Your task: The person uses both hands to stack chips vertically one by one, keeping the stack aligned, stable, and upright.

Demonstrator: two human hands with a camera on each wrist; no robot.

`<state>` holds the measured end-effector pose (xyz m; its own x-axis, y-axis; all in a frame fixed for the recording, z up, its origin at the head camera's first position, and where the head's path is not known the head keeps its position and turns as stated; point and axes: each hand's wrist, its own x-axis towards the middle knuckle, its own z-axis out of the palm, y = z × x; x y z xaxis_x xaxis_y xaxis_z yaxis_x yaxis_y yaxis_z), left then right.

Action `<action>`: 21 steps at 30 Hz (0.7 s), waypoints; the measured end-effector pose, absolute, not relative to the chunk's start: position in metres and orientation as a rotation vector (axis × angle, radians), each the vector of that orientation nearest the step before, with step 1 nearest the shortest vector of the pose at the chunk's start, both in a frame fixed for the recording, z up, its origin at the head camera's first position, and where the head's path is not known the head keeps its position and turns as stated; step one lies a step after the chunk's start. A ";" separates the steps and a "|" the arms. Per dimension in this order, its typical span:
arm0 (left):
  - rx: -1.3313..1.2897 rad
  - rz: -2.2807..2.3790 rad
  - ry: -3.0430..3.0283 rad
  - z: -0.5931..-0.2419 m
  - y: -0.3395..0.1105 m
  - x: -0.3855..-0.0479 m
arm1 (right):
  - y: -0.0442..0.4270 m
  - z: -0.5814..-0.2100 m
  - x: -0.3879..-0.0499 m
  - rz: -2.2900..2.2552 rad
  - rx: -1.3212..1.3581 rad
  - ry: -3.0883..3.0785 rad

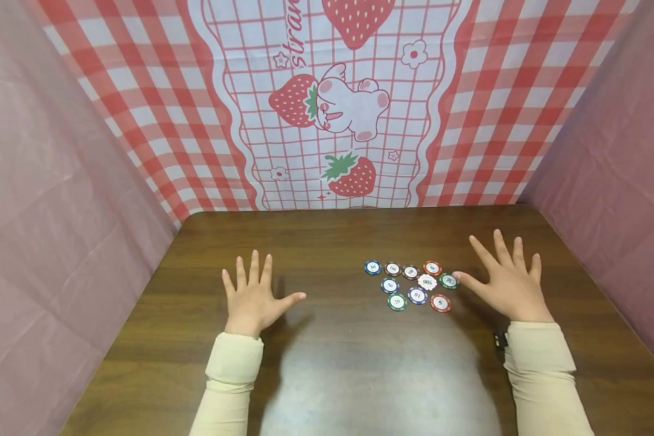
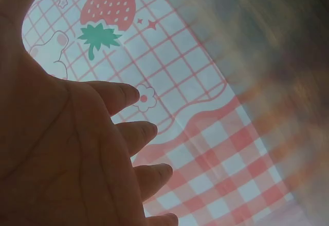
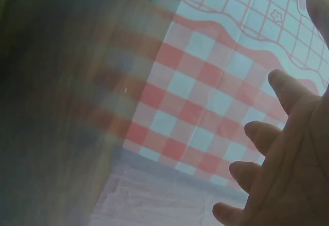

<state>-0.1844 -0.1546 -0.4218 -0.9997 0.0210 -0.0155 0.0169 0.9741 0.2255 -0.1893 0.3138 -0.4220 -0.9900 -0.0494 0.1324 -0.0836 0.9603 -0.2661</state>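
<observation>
Several poker chips lie flat in a loose cluster right of the table's middle, among them a white 500 chip (image 1: 427,282), a blue chip (image 1: 373,267), a red chip (image 1: 441,303) and a green chip (image 1: 397,302). My right hand (image 1: 515,284) is spread with straight fingers, its thumb tip at the edge of the rightmost green chip (image 1: 448,281); contact cannot be told. To the left of the chips, my left hand (image 1: 252,300) is spread and holds nothing. The wrist views show the left palm (image 2: 67,149) and right palm (image 3: 298,154) with fingers apart.
The brown wooden table (image 1: 349,375) reaches back to a hanging cloth (image 1: 349,109) with strawberries and red checks. Pink drapes (image 1: 49,200) stand along both sides. A small dark object (image 1: 500,340) sits at the right wrist.
</observation>
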 end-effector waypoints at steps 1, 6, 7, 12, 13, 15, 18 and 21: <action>0.033 0.351 3.109 -0.421 -0.155 -0.185 | 0.313 -0.422 -0.190 0.419 0.106 -2.984; 0.048 0.330 3.128 -0.419 -0.156 -0.186 | 0.312 -0.420 -0.192 0.451 0.136 -2.949; 0.053 0.331 3.131 -0.418 -0.157 -0.186 | 0.312 -0.420 -0.193 0.459 0.147 -2.936; 0.088 0.345 3.150 -0.416 -0.157 -0.188 | 0.309 -0.416 -0.196 0.520 0.219 -2.860; 0.097 0.349 3.156 -0.415 -0.158 -0.188 | 0.309 -0.416 -0.196 0.537 0.232 -2.848; 0.112 0.360 3.165 -0.415 -0.158 -0.189 | 0.309 -0.415 -0.196 0.576 0.255 -2.817; 0.141 0.388 3.182 -0.412 -0.159 -0.190 | 0.309 -0.414 -0.197 0.647 0.289 -2.767; 0.177 0.413 3.198 -0.409 -0.160 -0.191 | 0.308 -0.413 -0.196 0.706 0.335 -2.703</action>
<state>-0.1905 -0.1596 -0.4092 -0.9902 0.0972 0.1007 0.1196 0.9614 0.2478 -0.1964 0.3076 -0.4127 -0.9192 -0.1418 0.3674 -0.3033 0.8499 -0.4309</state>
